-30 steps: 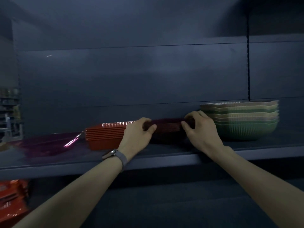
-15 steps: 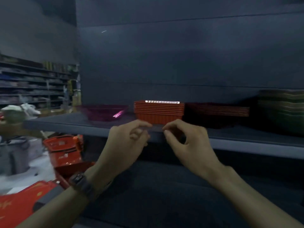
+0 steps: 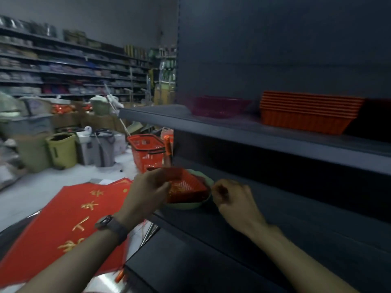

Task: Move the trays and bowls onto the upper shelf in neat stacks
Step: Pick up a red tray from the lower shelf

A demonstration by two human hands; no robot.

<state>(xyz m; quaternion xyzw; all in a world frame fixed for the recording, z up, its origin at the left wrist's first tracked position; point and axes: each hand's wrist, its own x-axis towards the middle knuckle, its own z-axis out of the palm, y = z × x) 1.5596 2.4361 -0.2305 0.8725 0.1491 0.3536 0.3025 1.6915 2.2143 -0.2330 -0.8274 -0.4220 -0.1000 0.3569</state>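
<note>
at far left, blurred store shelves (image 3: 63, 66) fill the back wall, with an olive bucket (image 3: 62, 150) and grey bins on the floor below. a red mat (image 3: 69, 220) with gold characters lies at lower left, and a red shopping basket (image 3: 146, 151) stands beyond it by the end of the rack. the left hand (image 3: 148, 193), with a watch (image 3: 110, 226) on its wrist, has its fingers curled round the near-left rim of a red tray (image 3: 186, 185). the tray sits tilted in a pale green bowl (image 3: 186, 206) at the left end of the lower shelf (image 3: 275, 218). just right of the bowl's rim, the right hand (image 3: 234, 201) is curled into a loose fist with nothing in it. the upper shelf (image 3: 254, 136) juts out above both hands. it carries a magenta bowl (image 3: 220, 106) and, well to its right, an orange tray stack (image 3: 306, 113).
</note>
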